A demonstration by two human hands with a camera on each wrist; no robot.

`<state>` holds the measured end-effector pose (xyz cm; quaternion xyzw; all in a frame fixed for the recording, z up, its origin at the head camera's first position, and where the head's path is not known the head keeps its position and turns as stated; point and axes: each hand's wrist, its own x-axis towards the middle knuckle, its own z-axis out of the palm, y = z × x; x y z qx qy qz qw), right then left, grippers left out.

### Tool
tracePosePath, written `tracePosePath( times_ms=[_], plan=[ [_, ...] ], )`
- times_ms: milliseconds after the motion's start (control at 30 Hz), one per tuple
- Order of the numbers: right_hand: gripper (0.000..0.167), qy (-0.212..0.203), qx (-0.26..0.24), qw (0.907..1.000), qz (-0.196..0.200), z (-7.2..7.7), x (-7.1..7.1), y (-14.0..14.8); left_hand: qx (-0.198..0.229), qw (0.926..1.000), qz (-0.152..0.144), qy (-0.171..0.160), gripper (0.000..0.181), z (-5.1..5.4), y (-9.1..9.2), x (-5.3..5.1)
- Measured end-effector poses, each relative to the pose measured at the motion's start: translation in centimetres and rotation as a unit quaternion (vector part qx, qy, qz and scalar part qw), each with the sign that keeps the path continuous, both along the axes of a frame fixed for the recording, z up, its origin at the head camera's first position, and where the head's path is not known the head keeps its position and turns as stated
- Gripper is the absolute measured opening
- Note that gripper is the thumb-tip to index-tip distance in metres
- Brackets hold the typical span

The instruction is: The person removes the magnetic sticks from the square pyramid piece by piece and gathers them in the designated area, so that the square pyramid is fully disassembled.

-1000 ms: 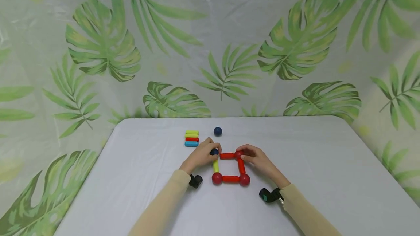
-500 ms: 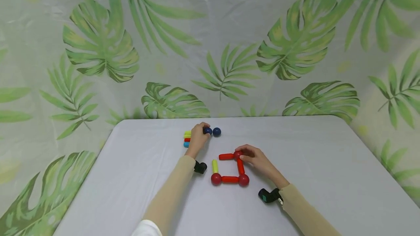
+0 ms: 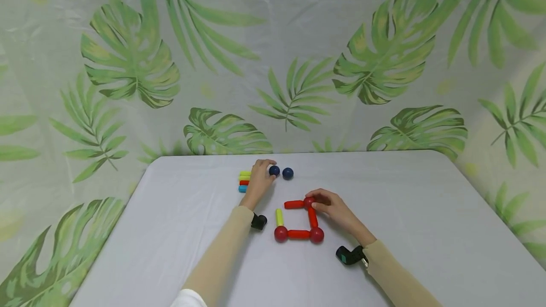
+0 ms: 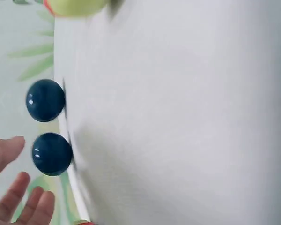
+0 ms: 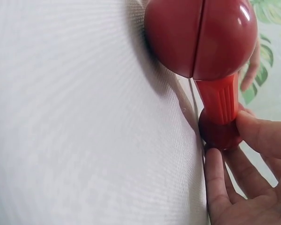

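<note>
L hand (image 3: 259, 180), qty 1: fingers & thumb spread, grasping nothing; lt blue ball (image 3: 274, 170) sits btwn thumb & fingers, w/ gap visible in L wrist view. Rt blue ball (image 3: 287, 173): just beside it, apart, nr far edge of surface (image 3: 384, 188).

R hand (image 3: 334, 208), qty 1: thumb & fingers closed on far red ball (image 3: 309, 201), pinching it.

Four-sided frame, incompl., lying flat mid-surface, comprising: far red ball; near rt red ball (image 3: 317, 235); near lt red ball (image 3: 281, 234); front red rod (image 3: 299, 234) joining near pair; side red rod (image 3: 313, 218) up rt side; back red rod (image 3: 294, 204) running lt from far ball, lt end free; yellow rod (image 3: 279, 217) standing off near lt ball, far end free. Far lt corner: gap.

Spare rods, stacked side by side, partly hidden behind L hand: yellow pr (image 3: 244, 173), red (image 3: 244, 183), lt-blue (image 3: 242, 188).

Misc.: blk wrist cams (image 3: 350, 255), beige sleeves (image 3: 222, 255), leaf-print backdrop (image 3: 294, 37).
</note>
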<state>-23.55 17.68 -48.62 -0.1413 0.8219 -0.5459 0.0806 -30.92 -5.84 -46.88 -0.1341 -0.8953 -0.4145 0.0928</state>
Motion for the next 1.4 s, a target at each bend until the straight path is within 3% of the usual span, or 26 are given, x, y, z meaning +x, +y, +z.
tracePosePath(
  times_ms=[100, 233, 333, 533, 700, 833, 1000, 1167, 1400],
  plan=[
    [0.028, -0.001, 0.004, 1.0, -0.001, 0.0, 0.0, 0.1, -0.009, 0.9963, -0.081, -0.027, 0.026, 0.3, 0.1, 1.6],
    [0.027, 0.006, 0.007, 1.0, -0.001, 0.0, 0.0, 0.2, -0.059, 0.9717, -0.205, -0.101, 0.025, 0.4, 0.8, 3.4],
    [0.027, 0.008, 0.004, 1.0, 0.003, 0.1, 0.0, 0.2, -0.109, 0.9625, -0.226, -0.102, 0.023, 0.3, 1.5, 4.1],
    [0.029, -0.003, -0.004, 0.9999, 0.014, 0.0, -0.2, -0.1, -0.152, 0.9663, -0.196, -0.071, 0.02, -0.1, 1.8, 4.4],
    [0.029, 0.001, -0.003, 0.9999, 0.013, 0.0, -0.3, -0.1, -0.124, 0.975, -0.173, -0.065, 0.018, 0.1, 0.7, 4.4],
    [0.028, 0.004, 0.004, 1.0, 0.005, 0.0, -0.1, 0.0, -0.063, 0.9843, -0.159, -0.043, 0.018, 0.3, -1.6, 4.4],
    [0.028, 0.01, 0.011, 0.9999, -0.001, -0.1, -0.1, 0.0, -0.06, 0.995, -0.078, -0.018, 0.018, 0.2, -5.8, 4.5],
    [0.028, 0.011, 0.013, 0.9998, -0.005, 0.0, -0.1, 0.1, -0.11, 0.9928, -0.028, -0.039, 0.015, 0.3, -8.2, 4.3],
    [0.028, 0.013, 0.004, 0.9999, 0.004, -0.1, 0.0, 0.1, -0.148, 0.9883, -0.001, -0.036, 0.016, 0.6, -8.0, 4.0]
  ],
)
